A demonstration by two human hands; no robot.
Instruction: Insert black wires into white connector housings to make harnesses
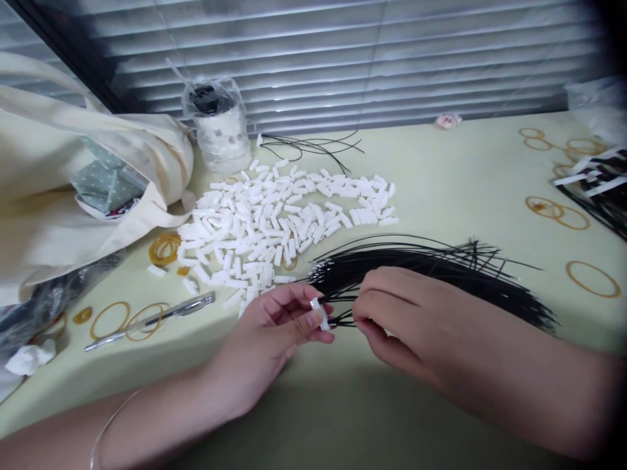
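Between the thumb and fingers of my left hand [279,326] is a white plastic connector housing [321,314]. Several thin black wires [345,318] run from its right side to my right hand [396,313], whose fingers are pinched round them. Exactly how the fingertips hold the wires is partly hidden. Just behind my right hand lies a thick bundle of black wires [441,261], its shiny tips pointing left. A wide pile of loose white connector housings [264,222] spreads beyond my left hand.
A pen [181,309] and rubber bands [112,320] lie at left, near a cloth bag [166,150]. A plastic-wrapped roll [220,130] stands at the back, beside a wired connector [304,143]. More rubber bands [592,279] and black wire bundles [600,183] lie at right.
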